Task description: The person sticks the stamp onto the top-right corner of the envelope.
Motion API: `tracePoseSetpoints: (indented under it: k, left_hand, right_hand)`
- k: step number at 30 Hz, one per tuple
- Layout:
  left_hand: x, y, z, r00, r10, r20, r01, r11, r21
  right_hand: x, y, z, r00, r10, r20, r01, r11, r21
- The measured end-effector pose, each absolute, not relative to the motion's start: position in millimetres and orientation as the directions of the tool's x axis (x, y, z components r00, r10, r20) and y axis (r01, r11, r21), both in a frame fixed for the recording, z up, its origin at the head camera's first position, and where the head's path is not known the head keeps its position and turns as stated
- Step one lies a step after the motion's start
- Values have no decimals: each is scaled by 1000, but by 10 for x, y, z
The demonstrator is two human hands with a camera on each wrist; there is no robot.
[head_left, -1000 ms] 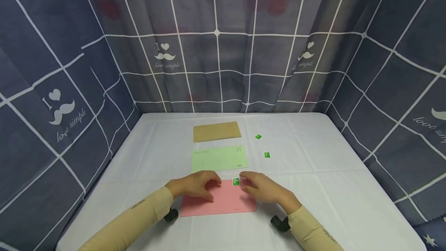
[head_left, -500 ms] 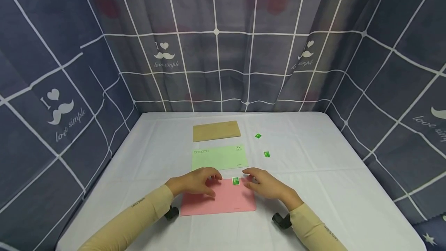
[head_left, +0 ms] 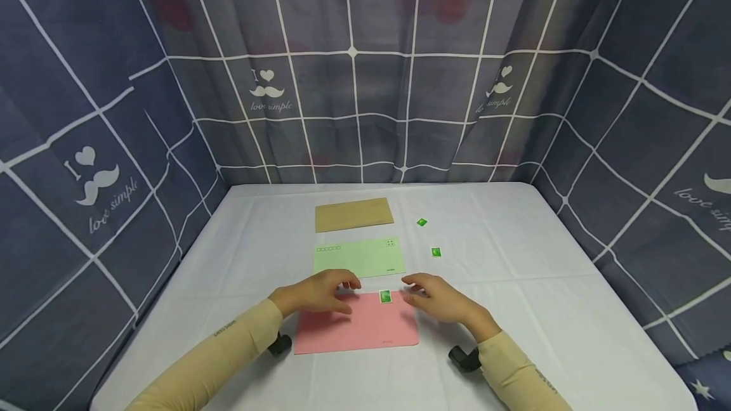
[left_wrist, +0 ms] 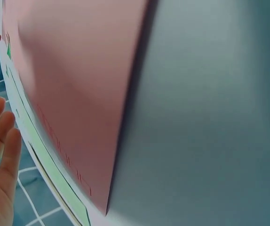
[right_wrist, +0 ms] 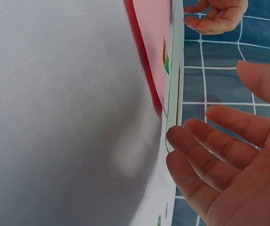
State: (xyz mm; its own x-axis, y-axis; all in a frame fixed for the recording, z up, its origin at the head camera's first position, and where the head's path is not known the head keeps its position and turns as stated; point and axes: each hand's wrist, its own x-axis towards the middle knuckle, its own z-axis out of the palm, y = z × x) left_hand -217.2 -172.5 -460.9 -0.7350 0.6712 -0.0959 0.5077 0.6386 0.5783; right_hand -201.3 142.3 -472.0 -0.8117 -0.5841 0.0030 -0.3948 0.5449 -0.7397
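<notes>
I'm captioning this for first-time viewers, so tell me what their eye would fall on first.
Likely the pink envelope near the front of the white table, a green stamp at its far edge, between the left hand and right hand. Next, the pale green envelope and brown envelope beyond it, with two more stamps to their right. Behind the table hangs dark cloth with a white grid.

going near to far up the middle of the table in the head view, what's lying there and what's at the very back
Pink envelope with a green stamp at its far edge → light green envelope → brown envelope → dark checked curtain behind the table.
</notes>
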Motion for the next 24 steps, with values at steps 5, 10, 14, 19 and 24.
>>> tracePoseSetpoints:
  k: [5,10,14,19,24]
  left_hand:
    - [-2193,-1735,-4593,-744,662,-91,499,641,583]
    - [-2240,-1743,-4585,-749,657,-81,490,632,600]
    - [-2278,-1747,-4580,-756,653,-58,496,627,600]
    - [-2338,-1765,-4562,-760,650,-19,507,611,607]
    - [-2408,-1788,-4562,-770,638,6,511,611,605]
  right_hand:
    - [-2006,1433,-4738,-822,-569,5,-384,547,-744]
    - [-1989,1428,-4742,-838,-545,10,-358,537,-764]
    - [-1988,1427,-4744,-840,-542,15,-356,530,-770]
    - [-2007,1430,-4748,-846,-533,27,-360,534,-765]
    - [-2014,1437,-4765,-853,-520,37,-353,525,-774]
